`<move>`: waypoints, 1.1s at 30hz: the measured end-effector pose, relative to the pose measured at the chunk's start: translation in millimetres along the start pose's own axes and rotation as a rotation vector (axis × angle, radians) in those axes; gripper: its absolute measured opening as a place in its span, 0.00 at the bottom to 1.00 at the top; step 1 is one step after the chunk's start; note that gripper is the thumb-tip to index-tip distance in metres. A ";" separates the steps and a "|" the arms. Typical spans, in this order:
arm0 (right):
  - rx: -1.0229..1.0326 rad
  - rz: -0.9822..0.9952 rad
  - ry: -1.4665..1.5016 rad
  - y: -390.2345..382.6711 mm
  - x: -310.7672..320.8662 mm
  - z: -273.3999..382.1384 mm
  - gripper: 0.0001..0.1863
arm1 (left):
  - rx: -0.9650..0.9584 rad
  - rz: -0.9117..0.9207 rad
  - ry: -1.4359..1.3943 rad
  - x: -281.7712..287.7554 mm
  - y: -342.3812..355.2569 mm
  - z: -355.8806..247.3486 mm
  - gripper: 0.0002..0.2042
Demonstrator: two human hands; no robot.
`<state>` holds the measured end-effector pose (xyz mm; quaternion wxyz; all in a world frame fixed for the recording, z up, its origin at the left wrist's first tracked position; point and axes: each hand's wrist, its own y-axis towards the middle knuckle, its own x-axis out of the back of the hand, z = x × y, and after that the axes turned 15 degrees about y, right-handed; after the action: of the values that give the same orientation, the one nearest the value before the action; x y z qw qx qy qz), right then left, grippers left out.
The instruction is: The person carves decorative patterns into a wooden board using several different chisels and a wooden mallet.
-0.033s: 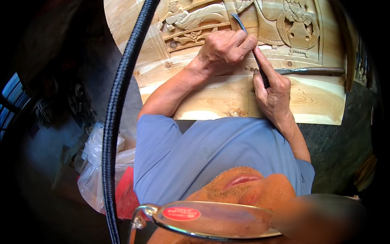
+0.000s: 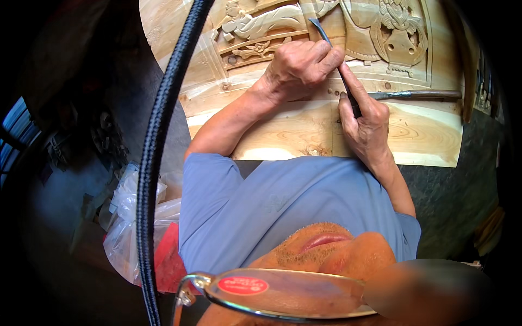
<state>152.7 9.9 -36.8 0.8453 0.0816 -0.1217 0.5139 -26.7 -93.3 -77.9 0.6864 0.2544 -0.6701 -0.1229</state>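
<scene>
A carving chisel (image 2: 322, 31) with a dark shaft and a bent, flattened tip slants across the carved wooden panel (image 2: 304, 120). My left hand (image 2: 299, 66) is closed round its shaft near the blade, knuckles upward. Lower down, my right hand (image 2: 368, 118) grips the dark handle, with the index finger stretched along the shaft and the thumb beside it. The tip lies on the relief, between a carved figure with a flower band (image 2: 260, 50) on the left and a round carved ornament (image 2: 401, 42) on the right. My left fingertips are partly hidden.
A second chisel (image 2: 418, 94) with a brown handle lies on the panel, right of my right hand. Along the panel's right side runs a curved wooden strip (image 2: 462, 54). A black braided cable (image 2: 155, 125) hangs in front at left. A clear plastic bag (image 2: 122, 239) sits at lower left.
</scene>
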 end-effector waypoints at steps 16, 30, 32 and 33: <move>0.010 -0.010 0.004 6.8 -4.0 0.4 0.36 | 0.060 0.010 -0.005 -0.6 -0.4 -0.7 0.10; 0.001 -0.006 -0.005 13.7 -2.8 3.4 0.35 | 0.089 0.004 -0.025 -3.0 1.7 1.8 0.12; -0.046 0.025 -0.015 9.5 2.5 4.5 0.35 | 0.065 0.003 -0.026 -0.5 1.9 2.0 0.13; -0.031 0.017 -0.011 9.7 2.5 5.0 0.36 | 0.052 0.004 -0.024 1.2 1.8 1.7 0.13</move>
<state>144.6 15.1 -31.1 0.8413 0.0705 -0.1348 0.5187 -28.6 -92.7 -75.9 0.6718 0.2693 -0.6817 -0.1070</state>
